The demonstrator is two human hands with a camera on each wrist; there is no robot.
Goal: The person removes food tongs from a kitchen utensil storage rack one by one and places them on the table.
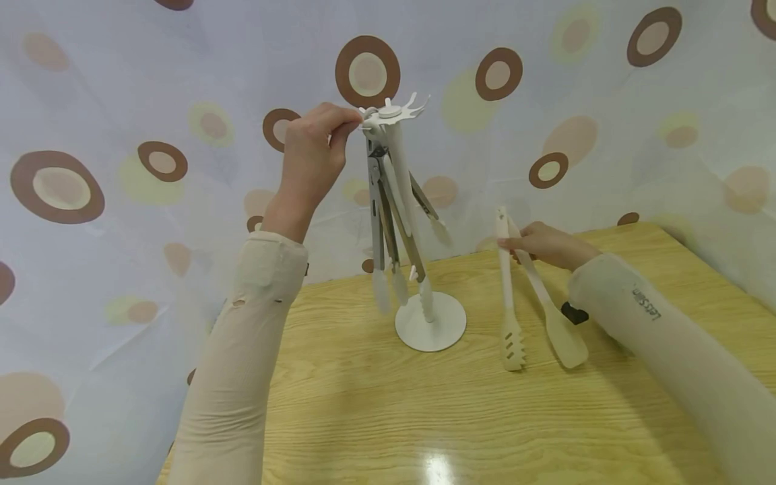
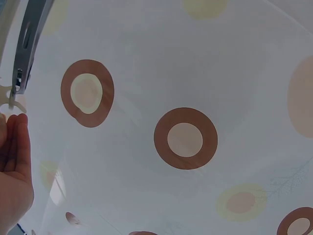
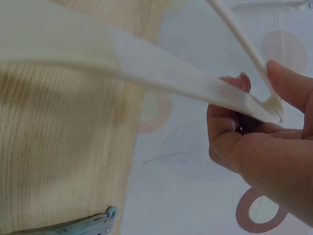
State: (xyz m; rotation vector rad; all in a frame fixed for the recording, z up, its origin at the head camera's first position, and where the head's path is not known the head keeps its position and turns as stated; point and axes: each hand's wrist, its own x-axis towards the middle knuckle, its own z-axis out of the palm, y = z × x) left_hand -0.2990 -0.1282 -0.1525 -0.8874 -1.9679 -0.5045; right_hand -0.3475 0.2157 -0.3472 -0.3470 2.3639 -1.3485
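Observation:
A white utensil stand [image 1: 430, 323] with a round base and a hooked top stands on the table. Several tongs [image 1: 374, 215] with metal arms and pale tips hang from it. My left hand [image 1: 312, 151] pinches the rim of the stand's hooked top with thumb and fingertips; the left wrist view shows these fingertips [image 2: 22, 122] beside a hook and a metal arm. To the right, my right hand [image 1: 548, 246] grips off-white tongs [image 1: 508, 289] near their joined upper end. One arm ends in a slotted, toothed head, the other in a flat spatula blade.
The wood-grain table [image 1: 351, 404] reaches back to a wall covering [image 1: 230, 81] with brown and beige circles. A small black object [image 1: 574, 313] shows beside the right sleeve. Part of a metal piece [image 3: 93, 225] appears low in the right wrist view.

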